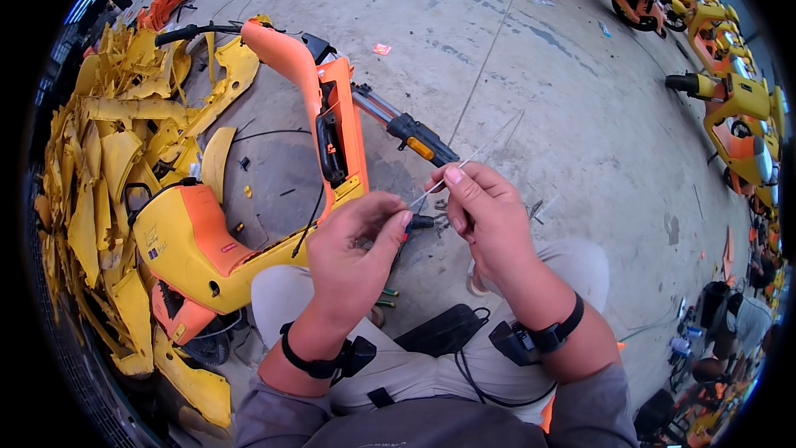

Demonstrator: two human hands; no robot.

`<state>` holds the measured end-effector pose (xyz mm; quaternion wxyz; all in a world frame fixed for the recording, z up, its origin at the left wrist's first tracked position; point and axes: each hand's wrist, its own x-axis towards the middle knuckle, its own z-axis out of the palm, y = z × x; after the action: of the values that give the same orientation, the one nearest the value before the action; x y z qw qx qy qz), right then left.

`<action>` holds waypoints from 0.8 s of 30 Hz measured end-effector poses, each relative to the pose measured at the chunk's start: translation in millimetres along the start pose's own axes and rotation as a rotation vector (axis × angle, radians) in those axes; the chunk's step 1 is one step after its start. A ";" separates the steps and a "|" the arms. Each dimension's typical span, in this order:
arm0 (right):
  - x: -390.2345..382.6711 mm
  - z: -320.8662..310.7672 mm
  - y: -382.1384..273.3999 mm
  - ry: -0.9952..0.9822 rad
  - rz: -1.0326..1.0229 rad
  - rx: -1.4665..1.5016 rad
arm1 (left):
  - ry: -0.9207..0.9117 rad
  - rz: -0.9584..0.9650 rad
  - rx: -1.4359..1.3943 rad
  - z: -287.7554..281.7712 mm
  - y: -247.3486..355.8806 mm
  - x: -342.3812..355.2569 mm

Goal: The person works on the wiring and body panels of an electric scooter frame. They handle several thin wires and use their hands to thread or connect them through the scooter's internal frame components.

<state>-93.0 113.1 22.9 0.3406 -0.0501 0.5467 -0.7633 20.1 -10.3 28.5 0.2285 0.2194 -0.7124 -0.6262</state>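
Observation:
My left hand (355, 241) pinches one end of a thin pale wire-like strand (426, 194) between thumb and fingers. Farther along it, my right hand (489, 211) has thumb and fingertips closed on the same strand. The rest sticks out past the right hand, up and to the right, and bends back at its far end; whether it is wire or a plastic tie I cannot tell. Both hands are above my lap. Just left of them, a partly stripped orange and yellow scooter (347, 116) lies on the floor, its front fork (396, 116) beyond my fingertips.
Broken yellow panels (108, 166) are heaped at the left. A row of yellow scooters (738, 108) stands along the right. Dark-handled tools (421, 221) lie on the floor below my hands, and a black pouch-like item (444, 329) rests between my legs.

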 end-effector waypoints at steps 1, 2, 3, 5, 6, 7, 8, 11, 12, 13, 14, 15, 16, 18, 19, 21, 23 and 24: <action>0.4 -2.0 -2.2 0.001 -0.001 -0.001 | -0.016 -0.002 0.042 -0.2 1.0 -0.3; 0.8 -4.0 -3.8 -0.001 -0.006 0.000 | -0.033 -0.005 0.084 -0.2 1.4 -0.5; 1.1 -5.1 -4.8 -0.004 -0.011 0.001 | -0.034 -0.005 0.082 0.0 1.9 -0.4; 2.5 -3.6 -4.0 0.007 -0.038 -0.001 | -0.024 0.028 0.100 -0.3 2.6 -0.6; 2.9 -2.4 -3.3 0.017 -0.066 -0.001 | -0.023 0.027 0.101 -1.2 -0.1 -0.6; 2.5 -1.3 -3.4 0.016 -0.065 -0.001 | -0.002 0.063 0.078 -2.2 -5.2 -0.5; 1.7 0.0 -3.7 0.030 -0.062 -0.001 | 0.019 0.098 0.055 -3.0 -8.4 -0.3; 1.0 0.7 -0.8 0.040 -0.065 -0.011 | 0.056 0.082 0.053 -2.0 -9.4 0.0; 0.9 0.3 0.6 0.036 -0.072 -0.021 | 0.056 0.082 0.053 -1.8 -9.5 0.0; 0.4 0.1 1.5 0.035 -0.072 -0.021 | 0.060 0.064 0.035 -1.7 -9.6 -0.1; -0.4 -0.3 2.1 0.019 -0.055 -0.005 | 0.064 0.046 0.016 -1.4 -9.6 -0.2; -1.2 -0.5 2.5 0.003 -0.038 0.011 | 0.063 0.045 0.016 -1.0 -8.9 -0.1; -2.0 -0.3 2.8 0.004 -0.038 0.011 | 0.065 0.024 0.003 -0.5 -7.7 0.1; -2.6 1.6 5.0 0.008 -0.020 -0.001 | 0.068 0.003 -0.006 -0.7 -7.9 0.1; -2.8 2.2 6.4 0.008 -0.019 0.000 | 0.070 -0.003 -0.010 -0.8 -8.9 0.2; -3.3 3.0 7.8 -0.001 -0.025 0.009 | 0.072 -0.008 -0.015 -0.7 -8.7 0.6; -3.5 3.3 7.7 -0.009 -0.031 0.008 | 0.067 -0.036 -0.028 -0.6 -7.4 1.0; -3.6 3.2 7.7 -0.016 -0.038 0.007 | 0.066 -0.037 -0.028 -0.4 -6.4 1.6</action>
<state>-85.3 111.3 18.6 0.3308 -0.0654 0.5401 -0.7711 19.2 -12.4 22.2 0.2436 0.2498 -0.6916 -0.6324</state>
